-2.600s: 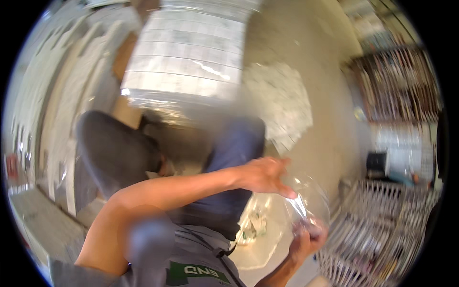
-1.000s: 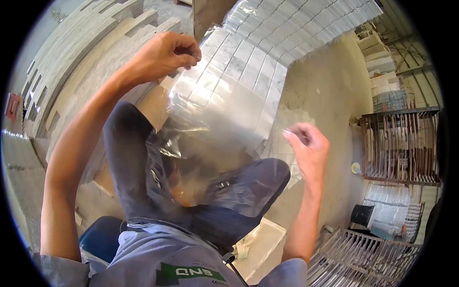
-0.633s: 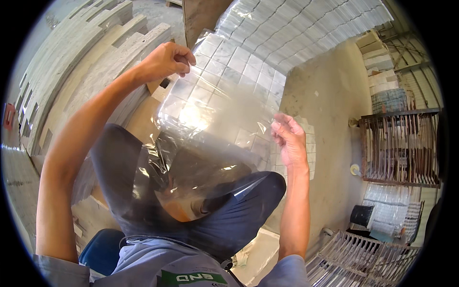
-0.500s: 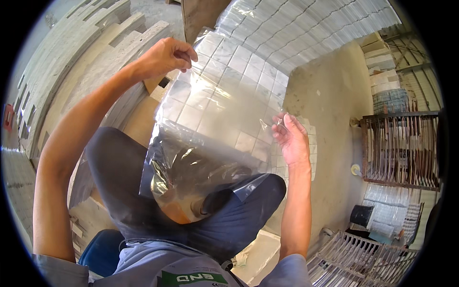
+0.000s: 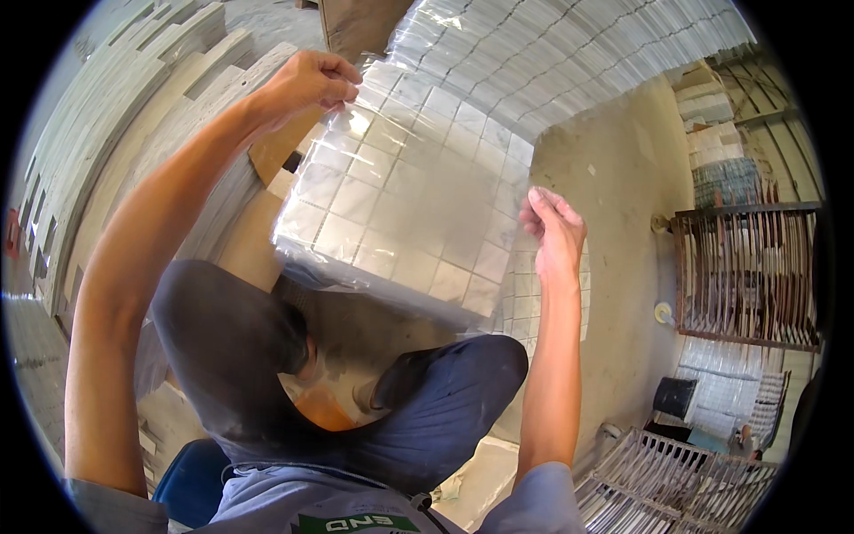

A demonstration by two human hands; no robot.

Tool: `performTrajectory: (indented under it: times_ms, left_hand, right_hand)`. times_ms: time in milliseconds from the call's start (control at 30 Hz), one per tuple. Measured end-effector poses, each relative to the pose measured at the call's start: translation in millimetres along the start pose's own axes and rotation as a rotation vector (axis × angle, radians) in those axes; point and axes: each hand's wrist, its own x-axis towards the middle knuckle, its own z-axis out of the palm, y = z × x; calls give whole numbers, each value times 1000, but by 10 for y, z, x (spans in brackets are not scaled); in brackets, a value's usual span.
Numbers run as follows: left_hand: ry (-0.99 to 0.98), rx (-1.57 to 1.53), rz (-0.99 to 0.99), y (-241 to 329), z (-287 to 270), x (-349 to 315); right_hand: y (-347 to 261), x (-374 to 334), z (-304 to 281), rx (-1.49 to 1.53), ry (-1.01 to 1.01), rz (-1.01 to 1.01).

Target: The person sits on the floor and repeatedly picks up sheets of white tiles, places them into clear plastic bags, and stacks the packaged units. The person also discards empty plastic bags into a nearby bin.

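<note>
A square sheet of pale marble mosaic tile [image 5: 405,200] lies in front of my knees, tilted in the view. Clear plastic film [image 5: 358,122] covers it, with shine and small creases along the left edge. My left hand [image 5: 318,82] is closed at the far left corner, thumb and fingers pinching the film. At the right edge, my right hand [image 5: 555,230] is closed too, its fingertips gripping the edge of the film. Below it, part of another tile sheet [image 5: 525,307] shows.
Film-wrapped stacks of tile sheets [image 5: 569,53] stand at the far side. Long stacked slabs [image 5: 116,116] line the left. A rack of upright slats [image 5: 747,276] and a slatted crate [image 5: 685,485] stand at the right. A blue stool [image 5: 191,476] is near my left hip.
The film's loose near part, which hung over my legs, has drawn back to the tile sheet and lies flatter. Both hands have moved slightly farther away, the right one also a little rightward.
</note>
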Motion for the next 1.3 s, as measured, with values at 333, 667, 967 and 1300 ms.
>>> performTrajectory:
  times_ms: [333, 667, 967, 1300]
  left_hand:
    - [257, 67, 110, -233, 318, 821]
    - [609, 718, 408, -176, 326, 824]
    - [-154, 728, 512, 169, 1011, -357]
    - [-111, 578, 314, 168, 1056, -396]
  right_hand:
    - [317, 943, 133, -8, 183, -176]
    - [473, 1135, 312, 56, 203, -209]
    - [602, 1328, 228, -107, 229, -326]
    - [865, 776, -578, -325, 471, -174]
